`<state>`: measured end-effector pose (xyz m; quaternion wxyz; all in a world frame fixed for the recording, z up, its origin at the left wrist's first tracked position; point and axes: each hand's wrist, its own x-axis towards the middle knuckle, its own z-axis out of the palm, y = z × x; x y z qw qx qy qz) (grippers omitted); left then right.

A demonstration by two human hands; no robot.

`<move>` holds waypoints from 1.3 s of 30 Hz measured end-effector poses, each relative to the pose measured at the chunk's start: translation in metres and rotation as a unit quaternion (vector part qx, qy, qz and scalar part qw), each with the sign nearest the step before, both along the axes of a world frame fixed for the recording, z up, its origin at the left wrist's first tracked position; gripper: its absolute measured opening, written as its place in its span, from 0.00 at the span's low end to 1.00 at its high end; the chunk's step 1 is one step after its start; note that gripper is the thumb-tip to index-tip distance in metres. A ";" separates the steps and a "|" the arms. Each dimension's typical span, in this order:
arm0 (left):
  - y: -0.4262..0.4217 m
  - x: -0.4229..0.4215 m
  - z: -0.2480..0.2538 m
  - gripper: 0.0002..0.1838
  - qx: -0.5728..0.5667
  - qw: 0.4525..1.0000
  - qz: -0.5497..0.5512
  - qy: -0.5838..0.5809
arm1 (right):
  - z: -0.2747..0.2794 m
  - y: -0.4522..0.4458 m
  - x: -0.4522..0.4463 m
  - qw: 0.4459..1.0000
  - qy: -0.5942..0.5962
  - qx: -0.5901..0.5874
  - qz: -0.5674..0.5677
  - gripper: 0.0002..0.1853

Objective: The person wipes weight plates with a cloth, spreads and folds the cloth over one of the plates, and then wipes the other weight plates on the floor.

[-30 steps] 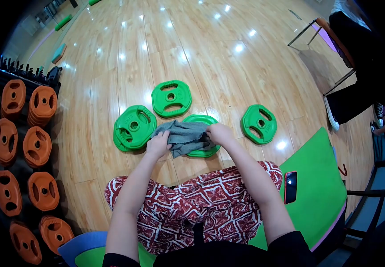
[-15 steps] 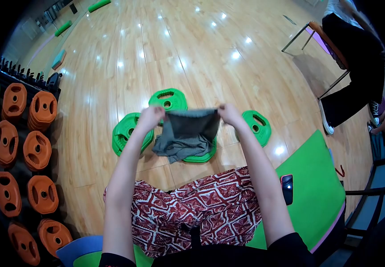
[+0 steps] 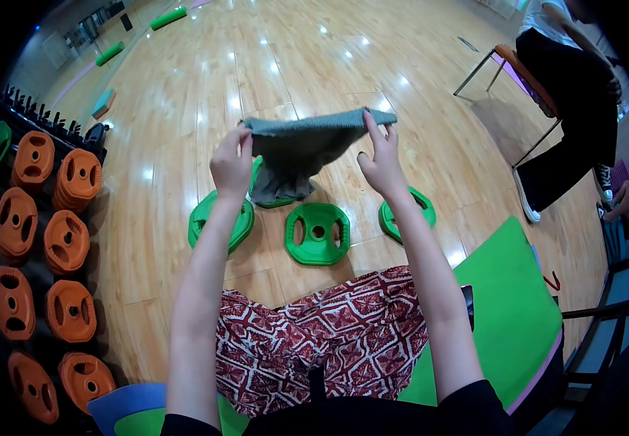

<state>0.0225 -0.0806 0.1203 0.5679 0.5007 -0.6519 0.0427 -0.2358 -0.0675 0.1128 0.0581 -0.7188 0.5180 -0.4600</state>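
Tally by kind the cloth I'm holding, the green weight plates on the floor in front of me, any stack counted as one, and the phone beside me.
Grey rectangular fabric cloth: 1
Green octagonal plastic-looking weight plates: 4, one mostly behind the cloth
Dark flat phone, partly hidden: 1
Total: 6

One plate (image 3: pixel 318 249) lies between two others (image 3: pixel 202 221) — plate stacks (image 3: pixel 79 179) far left, mat (image 3: pixel 507 320) right.

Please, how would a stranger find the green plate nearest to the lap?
On the wooden floor, look just beyond the red patterned clothing. The middle plate lies there, wholly visible; forearms or grey cloth partly hide its neighbours.
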 end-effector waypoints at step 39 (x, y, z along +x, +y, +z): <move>0.093 0.020 0.060 0.02 0.192 0.871 -0.097 -0.442 | 0.037 0.116 -0.025 0.947 0.257 0.193 -0.011 0.04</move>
